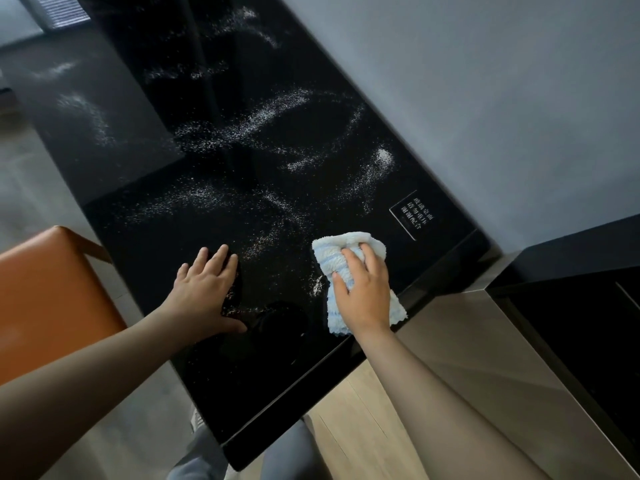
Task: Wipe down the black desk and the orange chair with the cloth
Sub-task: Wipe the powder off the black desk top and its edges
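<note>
Right grip (pixel 363 289) is down flat on the cloth (pixel 332 252), palm pressing, fingers spread and only lightly bent, tips sinking into the fluffy pile: it pins rather than pinches. That cloth, white with pale blue stripes, looks soft, light and floppy. It will likely bunch or skate on the glossy black surface (pixel 277 368), so broad palm pressure over its middle is the sensible hold, and that is just where the hand sits, near the surface's close edge. Left grip (pixel 204 289) lies open beside it, fingers straight, palm on the bare surface, holding nothing, apparently bracing. White powder (pixel 263 116) is scattered beyond both grips, with a small clump (pixel 317 287) just left of the right thumb. The orange chair (pixel 52 289) waits left of the left grip, untouched.
</note>
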{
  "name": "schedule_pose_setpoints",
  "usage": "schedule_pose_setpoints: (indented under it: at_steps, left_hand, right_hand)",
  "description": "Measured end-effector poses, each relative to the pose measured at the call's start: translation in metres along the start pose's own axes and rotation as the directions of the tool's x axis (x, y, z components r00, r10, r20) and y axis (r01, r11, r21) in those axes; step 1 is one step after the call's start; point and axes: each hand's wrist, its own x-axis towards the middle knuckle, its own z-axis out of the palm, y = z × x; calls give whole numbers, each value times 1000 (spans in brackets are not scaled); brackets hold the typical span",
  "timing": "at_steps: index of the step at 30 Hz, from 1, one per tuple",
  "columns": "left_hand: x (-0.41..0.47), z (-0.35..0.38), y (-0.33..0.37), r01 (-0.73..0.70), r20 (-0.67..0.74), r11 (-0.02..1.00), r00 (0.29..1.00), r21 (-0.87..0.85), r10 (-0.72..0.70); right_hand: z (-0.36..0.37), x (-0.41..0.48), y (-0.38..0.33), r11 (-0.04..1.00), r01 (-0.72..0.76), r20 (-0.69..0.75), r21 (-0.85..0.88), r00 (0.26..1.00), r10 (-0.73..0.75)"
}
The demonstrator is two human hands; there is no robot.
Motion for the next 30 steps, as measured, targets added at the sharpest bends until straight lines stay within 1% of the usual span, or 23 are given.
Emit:
schedule_pose_setpoints:
  at_steps: [7,12,14,18,24,28,30]
  left_hand:
    - [-28,15,-36,67,-4,998,998,0,-67]
    - [-45,26,-57,56,-18,998,998,7,-56]
    - [-56,28,-71,41,-31,999,999,19,-40]
    - [-54,28,-76,-17,-82,999,996,38,20]
    - [-50,29,-83,-75,-64,994,995,82,80]
    - [-49,27,-96,-129,-41,990,991,48,131]
    - [-48,26,-100,-156,-33,985,987,68,159]
  right_hand:
    - [16,-30,-25,1000,19,23,-3,1000,-19]
    - [29,-54,-44,999,36,69,-28,997,-34]
    - [38,-68,-58,998,45,83,-41,996,-41]
    - [43,-78,-64,998,32,105,-49,994,-27]
    - [60,-112,-90,997,62,126,-46,990,-56]
    - [71,-131,-107,997,67,123,-28,990,-63]
    - [76,-138,-112,997,69,122,-18,990,-66]
